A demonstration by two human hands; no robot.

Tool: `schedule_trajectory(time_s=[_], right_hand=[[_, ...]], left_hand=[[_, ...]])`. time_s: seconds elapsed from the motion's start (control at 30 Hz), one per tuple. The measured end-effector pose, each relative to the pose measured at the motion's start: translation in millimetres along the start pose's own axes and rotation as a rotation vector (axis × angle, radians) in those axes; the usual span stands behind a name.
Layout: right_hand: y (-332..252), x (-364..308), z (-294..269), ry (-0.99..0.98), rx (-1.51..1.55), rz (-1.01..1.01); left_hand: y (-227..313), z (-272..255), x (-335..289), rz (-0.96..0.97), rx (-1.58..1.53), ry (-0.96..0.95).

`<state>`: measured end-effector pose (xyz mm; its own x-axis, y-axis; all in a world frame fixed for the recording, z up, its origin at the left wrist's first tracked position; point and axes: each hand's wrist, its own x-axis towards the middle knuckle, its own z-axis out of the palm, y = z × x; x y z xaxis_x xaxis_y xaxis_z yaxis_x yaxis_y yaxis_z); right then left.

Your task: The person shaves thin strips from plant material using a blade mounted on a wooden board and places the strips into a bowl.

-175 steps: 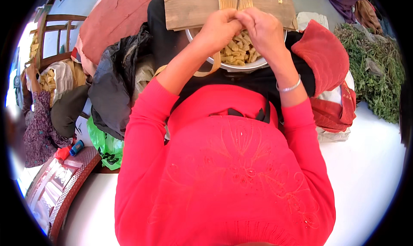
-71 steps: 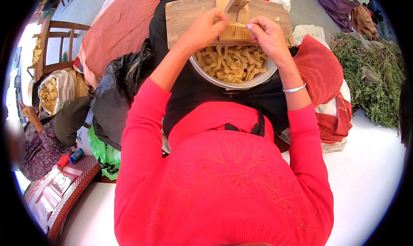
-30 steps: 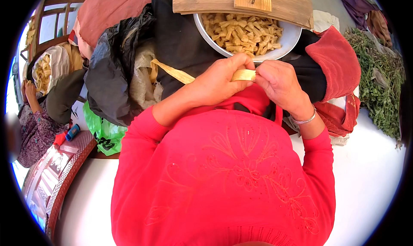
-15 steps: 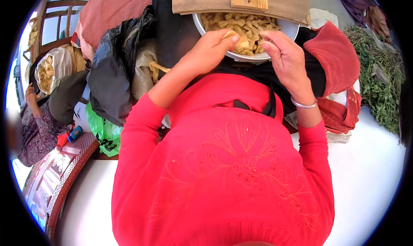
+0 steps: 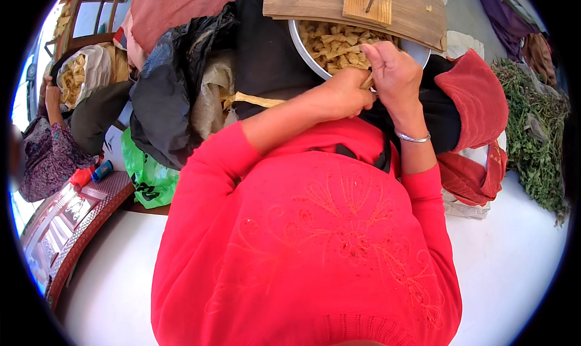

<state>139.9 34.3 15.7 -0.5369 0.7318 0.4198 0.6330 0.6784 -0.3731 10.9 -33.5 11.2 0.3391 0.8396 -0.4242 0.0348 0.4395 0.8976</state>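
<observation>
My left hand and my right hand are closed close together over the near rim of a white basin. Between them shows a short bit of a pale yellow strip, gripped by both. Most of that strip is hidden by my fingers. The basin holds many short yellowish-brown pieces. A longer pale yellow strip sticks out of a woven sack and passes behind my left forearm; I cannot tell whether it is the same strip.
A wooden board with a metal pin in a block lies across the basin's far side. Left of me are a black plastic bag, a green bag and another person beside a sack of strips. Green plants lie at right.
My left hand has come back from over the basin to its near rim, and my right hand has closed. A long strip now extends from the sack. The view has shifted slightly.
</observation>
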Motion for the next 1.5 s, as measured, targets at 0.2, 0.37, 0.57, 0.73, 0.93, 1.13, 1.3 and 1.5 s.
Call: schedule_trajectory(time_s=[0.2,0.37,0.57,0.73,0.93,1.13,1.3,1.5], right_hand=[[9.9,9.5,-36.9,-0.141,0.468,0.367],[-62.1,19.2,-108.3,-0.491,0.909,0.234],[-46.6,33.1,-71.6,0.031,1.204,0.547],[-5.2,26.3,-20.3,0.198,0.313,0.167],[4.2,26.6,-23.0,0.090,0.158,0.055],[6.5,9.6,-23.8,-0.130,0.072,0.070],[8.9,-16.7,5.8,-0.387,0.919,0.712],[8.7,-35.6,12.8,-0.456,1.612,0.994]], left_hand=[[61.7,-41.3,-48.8,0.278,0.644,0.128],[127.5,-47.7,-39.5,0.674,0.622,0.181],[83.2,-26.1,-20.7,0.431,-0.278,-0.029],[55.1,-14.5,0.9,0.419,-0.360,0.068],[21.6,-32.6,15.8,0.069,-0.564,-0.117],[-2.9,-34.4,13.6,0.419,0.187,0.202],[3.5,-39.8,9.9,0.734,0.991,0.538],[-11.3,-39.9,7.8,0.938,1.025,0.573]])
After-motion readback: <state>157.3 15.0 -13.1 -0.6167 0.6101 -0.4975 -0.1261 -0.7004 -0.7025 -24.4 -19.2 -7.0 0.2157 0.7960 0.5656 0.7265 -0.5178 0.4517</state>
